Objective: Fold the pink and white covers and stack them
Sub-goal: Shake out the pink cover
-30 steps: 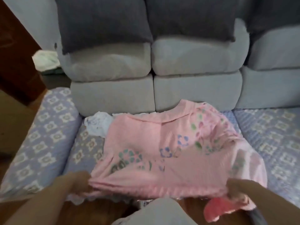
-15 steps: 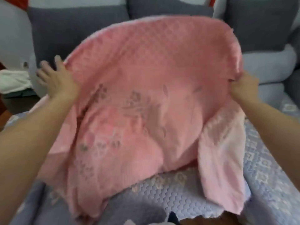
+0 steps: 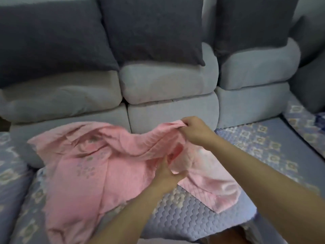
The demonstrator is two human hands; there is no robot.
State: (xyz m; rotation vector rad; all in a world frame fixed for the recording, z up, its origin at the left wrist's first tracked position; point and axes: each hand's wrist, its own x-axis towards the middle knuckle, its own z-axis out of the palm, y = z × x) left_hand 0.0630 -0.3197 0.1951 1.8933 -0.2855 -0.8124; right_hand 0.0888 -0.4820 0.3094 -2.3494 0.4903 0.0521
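A pink quilted cover with faded flower prints lies crumpled across the sofa seat, its far edge against the backrest. My right hand pinches a raised corner of the cover near the backrest. My left hand reaches into the folds just below it, fingers curled round a bit of the pink fabric. A lighter pink flap spreads toward the right on the seat. No white cover shows in the head view.
The seat carries a blue-grey quilted mat with flower squares. Light grey back cushions and dark grey pillows rise behind. The seat's front edge runs along the bottom right.
The cover was lifted high and spread in front of me half a second ago; now it has dropped onto the seat. Both hands have moved together to its right part.
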